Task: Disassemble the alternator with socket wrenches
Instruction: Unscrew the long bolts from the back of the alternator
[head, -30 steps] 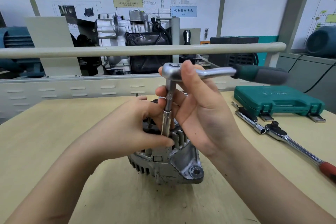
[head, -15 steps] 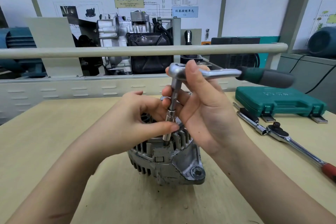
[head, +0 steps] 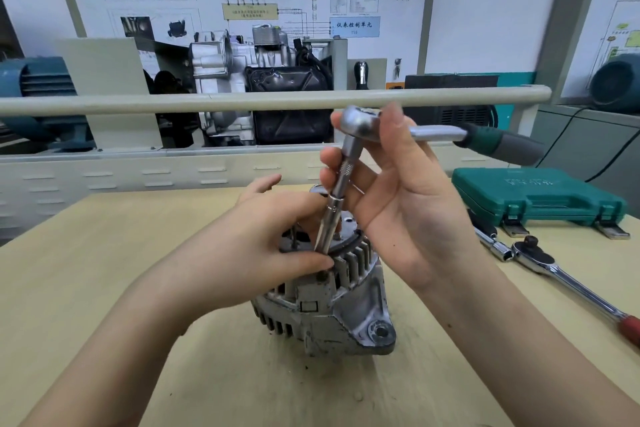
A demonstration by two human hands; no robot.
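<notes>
At centre frame, the alternator stands on the table under my ratchet.
My right hand grips the ratchet head; my left hand pinches the socket shaft. I'd seat it squarely before turning. The bolt is hidden behind my thumb.

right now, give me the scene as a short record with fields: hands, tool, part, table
left hand: pinches the socket extension low down
right hand: grips the ratchet wrench at its head
socket extension: tilted, lower end at the alternator's top
alternator: on the wooden table
also on table: green tool case, red-handled ratchet
</notes>
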